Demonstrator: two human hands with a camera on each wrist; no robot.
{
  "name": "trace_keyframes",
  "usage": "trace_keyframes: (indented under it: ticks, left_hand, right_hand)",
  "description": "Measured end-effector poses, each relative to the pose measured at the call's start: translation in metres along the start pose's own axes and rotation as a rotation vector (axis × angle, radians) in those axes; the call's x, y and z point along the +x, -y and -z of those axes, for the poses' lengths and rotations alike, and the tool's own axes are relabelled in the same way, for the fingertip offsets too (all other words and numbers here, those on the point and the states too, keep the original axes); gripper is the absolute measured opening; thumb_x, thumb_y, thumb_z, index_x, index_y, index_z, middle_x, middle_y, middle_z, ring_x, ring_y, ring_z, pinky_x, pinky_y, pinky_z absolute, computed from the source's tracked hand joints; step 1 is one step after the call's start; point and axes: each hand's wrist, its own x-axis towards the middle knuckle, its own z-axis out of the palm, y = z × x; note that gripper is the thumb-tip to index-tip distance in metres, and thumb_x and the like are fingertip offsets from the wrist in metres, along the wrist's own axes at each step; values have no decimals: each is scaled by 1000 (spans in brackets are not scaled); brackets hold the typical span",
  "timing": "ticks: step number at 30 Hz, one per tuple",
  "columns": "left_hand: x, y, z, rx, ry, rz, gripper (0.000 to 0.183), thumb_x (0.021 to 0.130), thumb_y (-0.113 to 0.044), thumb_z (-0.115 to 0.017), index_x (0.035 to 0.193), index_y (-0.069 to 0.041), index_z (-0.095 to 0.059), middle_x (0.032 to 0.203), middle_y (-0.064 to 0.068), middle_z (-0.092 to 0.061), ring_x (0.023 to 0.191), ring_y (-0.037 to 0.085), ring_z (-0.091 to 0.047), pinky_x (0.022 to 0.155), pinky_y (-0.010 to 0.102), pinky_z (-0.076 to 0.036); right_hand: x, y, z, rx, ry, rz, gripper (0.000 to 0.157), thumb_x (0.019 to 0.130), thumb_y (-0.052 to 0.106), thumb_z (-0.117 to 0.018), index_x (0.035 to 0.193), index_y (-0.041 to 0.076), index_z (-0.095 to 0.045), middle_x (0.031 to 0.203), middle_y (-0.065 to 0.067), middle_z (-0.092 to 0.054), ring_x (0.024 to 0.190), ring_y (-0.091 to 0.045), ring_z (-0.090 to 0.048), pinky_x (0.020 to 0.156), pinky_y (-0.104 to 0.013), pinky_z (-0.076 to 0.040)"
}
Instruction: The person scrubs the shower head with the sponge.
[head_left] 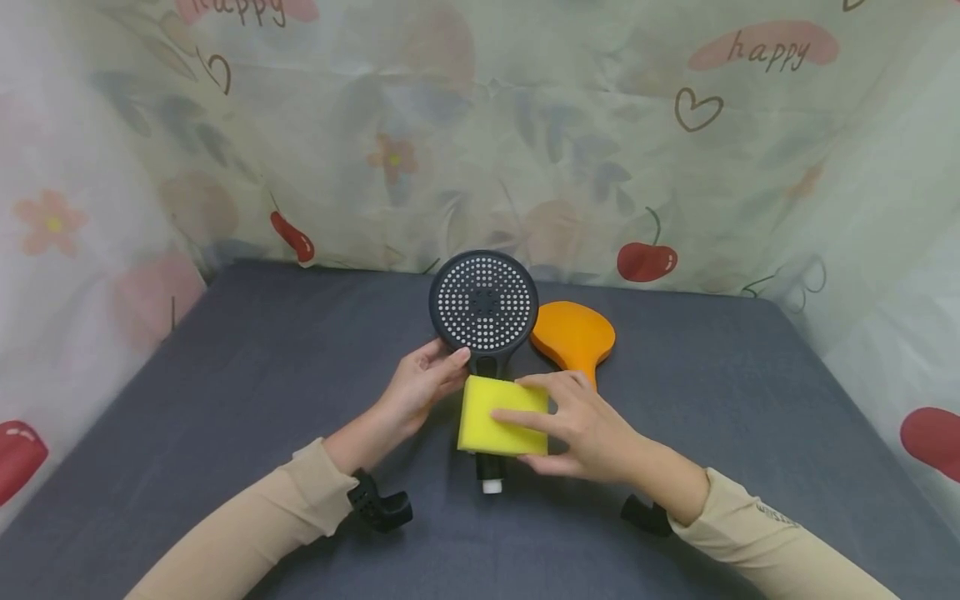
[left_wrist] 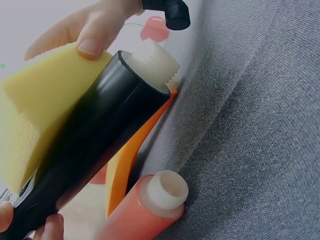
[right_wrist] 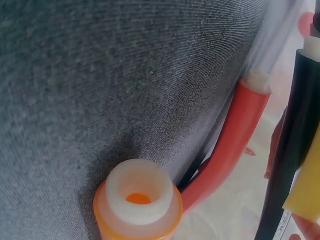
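My left hand grips a black shower head by its neck, thumb across the front, with the round pale-dotted face toward me. My right hand pinches a yellow sponge between thumb and fingers. The sponge lies over the front of the black handle in the head view. In the left wrist view the sponge is bent along the handle, whose white threaded end sticks out bare. That handle is held up off the dark cloth.
An orange shower head lies on the dark grey cloth just right of the black one. A red shower head handle with a white end lies behind, hidden in the head view. A patterned curtain encloses the back and sides.
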Motion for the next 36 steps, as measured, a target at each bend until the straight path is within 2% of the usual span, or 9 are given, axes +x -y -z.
trace_keyframes:
  ticks: [18, 26, 31, 36]
  left_hand:
    - [-2, -1, -3, 2, -24, 17, 55, 93, -19, -58, 142, -7, -38, 136, 13, -52, 123, 24, -52, 102, 39, -43]
    - [-1, -1, -4, -1, -32, 17, 53, 92, -19, -58, 140, -7, -40, 133, 15, -54, 110, 17, -58, 102, 40, -44]
    - [-1, 0, -5, -7, -31, 13, 51, 92, -18, -58, 139, -7, -42, 129, 18, -57, 97, 11, -62, 101, 41, -45]
    - [-1, -1, -7, -2, -25, 16, 49, 93, -18, -58, 138, -8, -43, 128, 17, -58, 95, 10, -63, 100, 41, -45]
  right_hand:
    - [0, -4, 3, -26, 8, -39, 54, 74, 39, -74, 125, 28, -58, 121, -14, -55, 107, -23, -50, 81, -39, -36]
    - [-1, -3, 3, -20, 4, -37, 53, 75, 39, -74, 124, 28, -58, 120, -14, -55, 107, -23, -50, 81, -39, -37]
    - [-5, 2, 3, 15, 7, 18, 50, 78, 42, -71, 124, 28, -58, 120, -13, -55, 108, -21, -50, 80, -37, -39]
    - [-6, 6, 4, 19, 22, 70, 51, 78, 42, -71, 126, 29, -57, 120, -12, -55, 108, -20, -49, 81, -37, -40]
